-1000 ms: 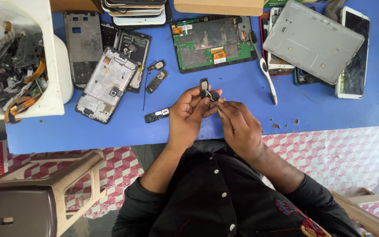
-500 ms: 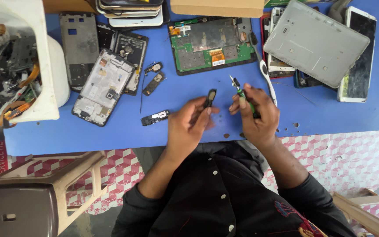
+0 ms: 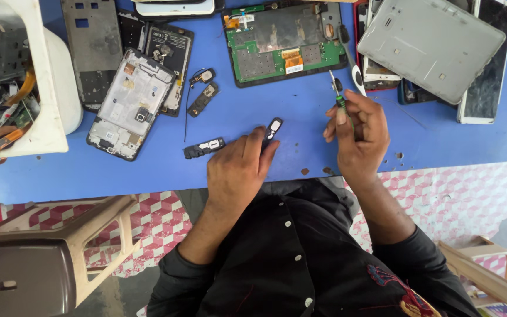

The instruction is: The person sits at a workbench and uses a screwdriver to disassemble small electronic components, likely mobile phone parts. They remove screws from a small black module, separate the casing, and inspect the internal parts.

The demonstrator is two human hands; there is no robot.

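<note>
Black small phone part [image 3: 273, 128] pinched at fingertips of left hand [image 3: 239, 170], just above blue table [image 3: 300, 111]; long axis tilted up-right. Beside, to right: right hand [image 3: 356, 132] closed around green-handled screwdriver [image 3: 338, 97], tip pointing away. Farther: green circuit board [image 3: 286, 44].

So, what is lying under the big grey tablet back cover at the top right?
Under the grey tablet back cover lie a white-edged phone on its left side and a dark cracked-screen phone on its right side. A dark piece shows below. Anything under its middle is hidden.
</note>
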